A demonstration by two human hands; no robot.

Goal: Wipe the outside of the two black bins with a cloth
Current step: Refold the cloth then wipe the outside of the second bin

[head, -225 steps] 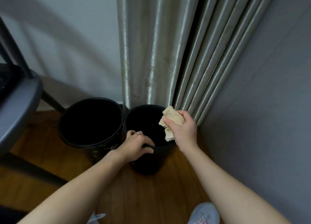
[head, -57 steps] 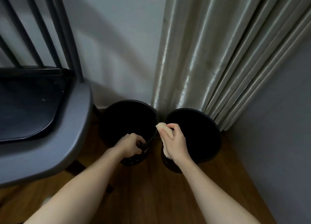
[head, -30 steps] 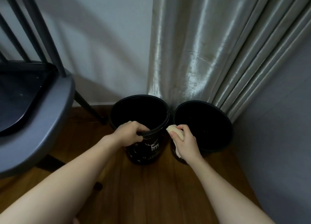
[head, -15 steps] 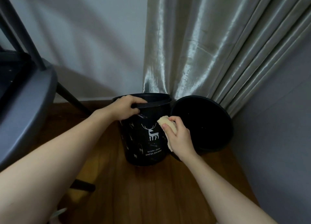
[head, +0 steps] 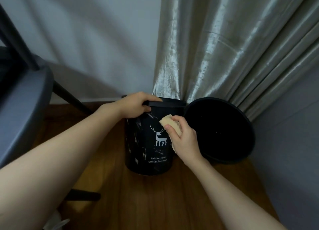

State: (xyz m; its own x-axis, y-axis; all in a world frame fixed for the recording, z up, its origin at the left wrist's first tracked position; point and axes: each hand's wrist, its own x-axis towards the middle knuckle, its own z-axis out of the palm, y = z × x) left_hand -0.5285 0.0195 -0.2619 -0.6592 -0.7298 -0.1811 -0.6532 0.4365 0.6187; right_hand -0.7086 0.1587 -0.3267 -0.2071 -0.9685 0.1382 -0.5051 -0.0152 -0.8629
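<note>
Gripping the upright deer bin's (head: 146, 143) rim, left hand (head: 136, 105); right hand (head: 183, 140) pinches cloth (head: 170, 124) against it.

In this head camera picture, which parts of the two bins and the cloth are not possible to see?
- Bin with the deer print: its far side faces away; the left hand covers part of the rim.
- Second bin: only the dark inside shows; its outer wall faces away.
- Cloth: mostly hidden under the right hand.
- Small print under the deer: only partly readable.

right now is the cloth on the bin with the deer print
Yes, the right hand presses the beige cloth against the side of the deer-print bin, beside the white deer.
</note>
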